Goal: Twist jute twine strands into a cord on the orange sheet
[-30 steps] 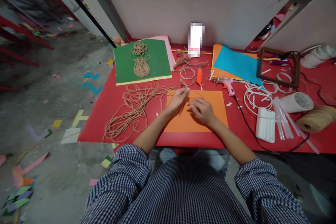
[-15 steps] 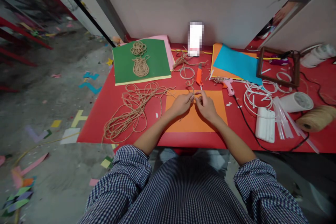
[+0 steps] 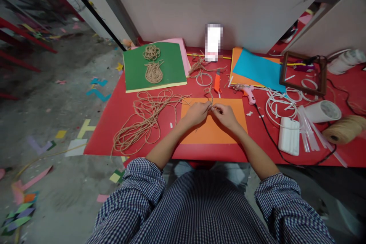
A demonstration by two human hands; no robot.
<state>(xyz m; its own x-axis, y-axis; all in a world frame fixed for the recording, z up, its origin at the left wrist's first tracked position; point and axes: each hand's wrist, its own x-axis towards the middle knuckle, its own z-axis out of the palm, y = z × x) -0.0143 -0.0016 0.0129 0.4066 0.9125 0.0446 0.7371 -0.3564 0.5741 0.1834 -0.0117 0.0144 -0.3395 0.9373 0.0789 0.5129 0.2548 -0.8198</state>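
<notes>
**Twine piece (image 3: 210,93) in the fingers above an orange sheet (image 3: 214,133)**

A red table (image 3: 206,153) backs onto a pale wall (image 3: 171,11); the grey floor (image 3: 65,183) on the left is strewn with paper scraps (image 3: 24,213).

The orange sheet lies near the table's front edge. Over it, the left hand (image 3: 197,113) pinches the twine piece, which rises from the fingertips toward the wall. The right hand (image 3: 225,115) has its fingertips drawn in at the same spot; whether they grip the twine cannot be told, since the fingers cover it there.

Left of the hands spreads a twine heap (image 3: 148,112); beyond it, two coils (image 3: 153,73) rest on a green sheet (image 3: 173,59). An orange cutter (image 3: 217,84) and a ring (image 3: 204,85) lie just past the hands. To the right, a pink glue gun (image 3: 249,93) trails a black cord (image 3: 266,129) past a white box (image 3: 288,137), with a spool (image 3: 345,129) at the far right.
</notes>
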